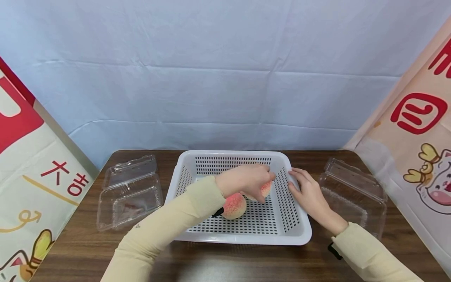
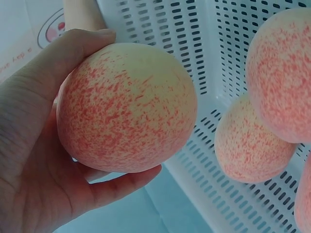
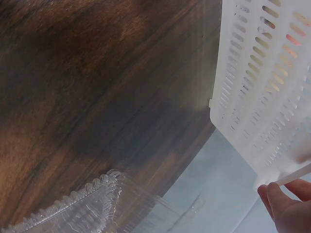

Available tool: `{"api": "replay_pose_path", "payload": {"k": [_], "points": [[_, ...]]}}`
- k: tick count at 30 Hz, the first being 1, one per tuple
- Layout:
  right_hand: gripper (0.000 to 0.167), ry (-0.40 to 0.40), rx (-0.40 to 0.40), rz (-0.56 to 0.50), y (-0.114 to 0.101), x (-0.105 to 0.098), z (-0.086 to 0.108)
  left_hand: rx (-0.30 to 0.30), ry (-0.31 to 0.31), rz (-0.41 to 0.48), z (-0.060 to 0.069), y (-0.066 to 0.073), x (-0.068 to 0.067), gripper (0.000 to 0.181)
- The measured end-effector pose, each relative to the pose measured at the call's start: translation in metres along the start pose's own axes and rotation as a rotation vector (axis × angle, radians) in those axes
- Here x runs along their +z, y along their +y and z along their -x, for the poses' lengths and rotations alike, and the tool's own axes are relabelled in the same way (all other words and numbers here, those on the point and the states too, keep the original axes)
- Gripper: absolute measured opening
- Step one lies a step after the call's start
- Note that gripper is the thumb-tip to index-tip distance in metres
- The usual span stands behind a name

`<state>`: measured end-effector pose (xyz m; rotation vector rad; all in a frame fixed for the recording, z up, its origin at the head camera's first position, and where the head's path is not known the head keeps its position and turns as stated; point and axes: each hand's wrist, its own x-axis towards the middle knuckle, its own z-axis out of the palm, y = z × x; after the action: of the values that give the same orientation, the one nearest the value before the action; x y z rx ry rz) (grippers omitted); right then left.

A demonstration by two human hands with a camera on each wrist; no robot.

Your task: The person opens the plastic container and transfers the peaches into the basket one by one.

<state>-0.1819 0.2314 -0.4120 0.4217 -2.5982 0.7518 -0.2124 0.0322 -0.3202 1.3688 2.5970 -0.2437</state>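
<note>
A white plastic basket (image 1: 243, 238) with slotted walls stands in the middle of the table. My left hand (image 1: 248, 180) reaches into its right half and grips a pink-speckled peach (image 2: 126, 109), thumb and fingers curled round its sides. Another peach (image 1: 234, 206) lies on the basket floor below my wrist. Beyond the held fruit, the left wrist view shows several more, including a smaller-looking peach (image 2: 252, 141) and one at the right edge (image 2: 284, 73). At the basket's right rim, my right hand (image 1: 311, 194) pinches the edge between thumb and fingers.
An open clear plastic clamshell box (image 1: 132, 196) sits left of the basket. A second clear box (image 1: 356, 196) lies to the right, partly behind my right hand. The brown wooden table (image 1: 211, 262) backs onto a pale cloth (image 1: 211, 98); printed banners hang at both sides.
</note>
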Motion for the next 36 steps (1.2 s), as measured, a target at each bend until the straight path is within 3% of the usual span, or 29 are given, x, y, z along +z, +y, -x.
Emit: {"api": "replay_pose_path", "payload": {"k": [6,13,24,31,36], "points": [[0.036,-0.006,-0.004,0.002,0.000,-0.001,0.000,0.026,-0.030,-0.021,-0.008,0.003,0.003,0.061],[0.034,-0.010,0.001,-0.001,-0.002,-0.001,0.000,-0.024,-0.105,-0.030,-0.018,0.008,0.009,0.067],[0.036,-0.024,0.011,-0.001,-0.001,-0.002,0.001,0.043,-0.114,-0.032,-0.029,0.012,0.021,0.070],[0.036,-0.028,0.011,-0.002,0.001,0.000,-0.001,0.051,-0.152,-0.028,-0.034,0.014,0.027,0.066],[0.036,-0.028,0.016,-0.007,0.000,-0.001,0.000,0.070,-0.143,-0.057,-0.036,0.017,0.032,0.069]]}}
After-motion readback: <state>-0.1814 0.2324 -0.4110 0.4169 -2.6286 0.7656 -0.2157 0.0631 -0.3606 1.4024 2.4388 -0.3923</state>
